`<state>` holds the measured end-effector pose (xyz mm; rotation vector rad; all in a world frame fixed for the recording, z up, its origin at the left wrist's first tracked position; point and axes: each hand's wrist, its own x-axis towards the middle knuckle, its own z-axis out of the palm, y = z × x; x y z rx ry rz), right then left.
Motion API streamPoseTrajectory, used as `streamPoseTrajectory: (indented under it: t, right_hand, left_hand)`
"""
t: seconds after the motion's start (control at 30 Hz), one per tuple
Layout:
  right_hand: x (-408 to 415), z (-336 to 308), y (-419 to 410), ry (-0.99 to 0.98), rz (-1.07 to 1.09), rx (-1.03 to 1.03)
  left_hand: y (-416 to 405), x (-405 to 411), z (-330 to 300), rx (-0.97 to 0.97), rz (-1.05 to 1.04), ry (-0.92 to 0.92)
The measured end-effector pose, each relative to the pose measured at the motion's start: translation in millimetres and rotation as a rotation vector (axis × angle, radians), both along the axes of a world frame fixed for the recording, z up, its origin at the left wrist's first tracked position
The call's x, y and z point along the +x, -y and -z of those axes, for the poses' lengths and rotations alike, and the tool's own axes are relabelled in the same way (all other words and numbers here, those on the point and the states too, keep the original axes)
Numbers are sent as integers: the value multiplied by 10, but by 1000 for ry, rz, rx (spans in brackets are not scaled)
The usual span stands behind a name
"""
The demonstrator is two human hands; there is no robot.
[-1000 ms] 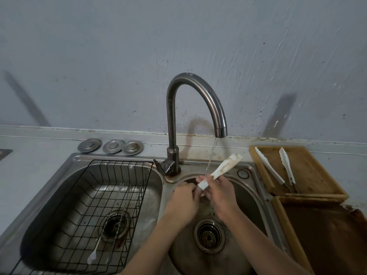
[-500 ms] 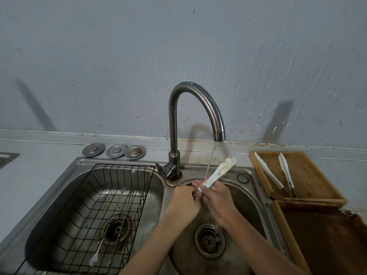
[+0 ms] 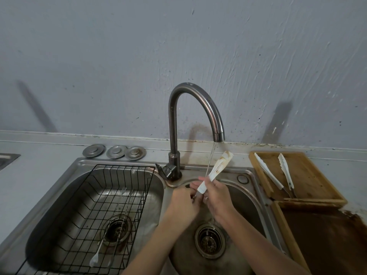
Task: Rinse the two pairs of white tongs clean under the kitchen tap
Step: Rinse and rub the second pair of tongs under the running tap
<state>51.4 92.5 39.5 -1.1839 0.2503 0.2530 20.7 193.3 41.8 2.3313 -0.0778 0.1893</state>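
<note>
A curved steel tap point(image 3: 198, 108) runs a thin stream of water into the right sink basin point(image 3: 252, 197). My right hand point(image 3: 216, 197) grips the lower end of a pair of white tongs point(image 3: 217, 168), whose brown-stained tips point up and to the right beside the stream. Against that same lower end my left hand point(image 3: 183, 203) has its fingers curled, right under the water. A second pair of white tongs point(image 3: 278, 174) lies spread open on a wooden tray point(image 3: 309, 175) to the right of the sink.
The left basin holds a black wire rack point(image 3: 95, 211) with a thin utensil point(image 3: 99, 253) inside. Three metal drain covers point(image 3: 115, 151) sit on the counter behind it. A dark wooden board point(image 3: 327, 241) lies at the front right. A drain strainer point(image 3: 209, 241) sits below my hands.
My hands and the held tongs stay under the tap, with the tongs tilted slightly more upright. The camera has tipped a little, shifting the scene down in the frame.
</note>
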Motion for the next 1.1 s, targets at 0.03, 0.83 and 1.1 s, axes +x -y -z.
streamPoseTrajectory:
  t: [0.03,0.83,1.1]
  right_hand:
    - [10,2,20,6,-6,-2]
    - [36,-125,511,467,-598,-1357]
    - [82,-94,568,530,-601,-1536]
  left_hand:
    - [-6,0,5,13,14,-4]
    - [300,224,256,-1645,-323,-660]
    - [402,133,311,-1383,-302,-744]
